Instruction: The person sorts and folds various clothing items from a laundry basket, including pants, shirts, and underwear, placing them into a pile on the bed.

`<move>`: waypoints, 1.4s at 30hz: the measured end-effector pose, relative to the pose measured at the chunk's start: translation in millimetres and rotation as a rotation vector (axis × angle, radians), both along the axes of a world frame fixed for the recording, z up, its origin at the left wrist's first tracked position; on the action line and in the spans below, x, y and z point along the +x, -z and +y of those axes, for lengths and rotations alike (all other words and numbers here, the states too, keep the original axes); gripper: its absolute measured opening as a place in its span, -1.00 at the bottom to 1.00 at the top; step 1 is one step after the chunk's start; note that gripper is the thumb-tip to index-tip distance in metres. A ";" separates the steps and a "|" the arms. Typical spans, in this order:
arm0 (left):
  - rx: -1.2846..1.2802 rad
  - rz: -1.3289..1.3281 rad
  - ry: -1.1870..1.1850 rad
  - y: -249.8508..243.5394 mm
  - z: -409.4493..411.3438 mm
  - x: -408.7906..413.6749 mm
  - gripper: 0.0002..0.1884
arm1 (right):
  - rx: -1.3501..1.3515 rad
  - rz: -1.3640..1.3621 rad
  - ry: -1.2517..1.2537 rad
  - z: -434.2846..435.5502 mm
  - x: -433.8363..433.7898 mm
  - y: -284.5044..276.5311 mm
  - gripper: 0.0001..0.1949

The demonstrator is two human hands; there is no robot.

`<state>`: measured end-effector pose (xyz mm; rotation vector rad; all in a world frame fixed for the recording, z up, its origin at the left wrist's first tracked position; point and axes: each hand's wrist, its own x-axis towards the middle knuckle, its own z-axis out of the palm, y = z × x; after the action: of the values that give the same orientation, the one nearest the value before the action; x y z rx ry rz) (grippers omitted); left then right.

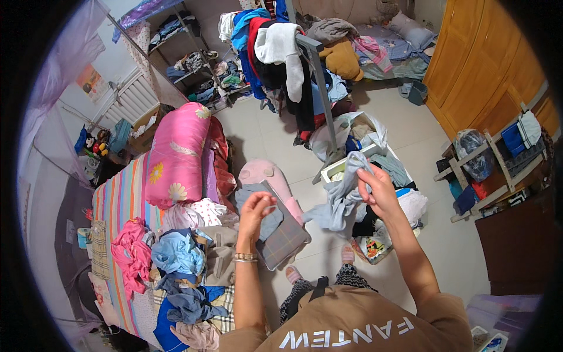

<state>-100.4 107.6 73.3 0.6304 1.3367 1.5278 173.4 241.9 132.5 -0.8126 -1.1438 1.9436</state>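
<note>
My right hand (378, 191) grips a bunched light grey garment (345, 198) by its upper end, and the cloth hangs down over the floor. My left hand (256, 213) is raised with curled fingers, and no garment hangs from it. Whether its fingertips pinch something small cannot be made out. Below and beyond that hand, a grey-blue folded garment (250, 193) lies on a plaid flat cushion or mat (286, 244). Behind my right hand stands a white box (327, 174) of clothes, partly hidden by the hanging cloth.
On the left, a striped bed (125, 193) carries a pink rolled quilt (178, 158), a pink garment (132, 253) and blue clothes (180, 253). A clothes-laden metal rack (323, 97) stands ahead. A pink plush toy (264, 171) lies on the floor. Wooden wardrobe (475, 66) at right.
</note>
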 end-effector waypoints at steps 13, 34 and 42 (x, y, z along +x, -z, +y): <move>-0.273 0.231 0.242 98.2 25.9 122.9 -0.13 | 0.016 0.116 -0.129 -20.6 2.1 -83.0 -0.84; 0.410 -0.074 0.090 -104.5 72.5 -34.8 -0.46 | 0.310 -0.188 0.324 36.4 58.4 -76.1 -0.97; 0.530 0.044 -0.060 -136.1 56.5 -55.1 -0.58 | 0.202 0.115 0.044 49.4 43.5 -98.1 -0.91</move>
<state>-155.4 164.1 209.4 0.9611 0.9840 1.9450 216.9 291.2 230.6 -0.6064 -1.2187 1.7809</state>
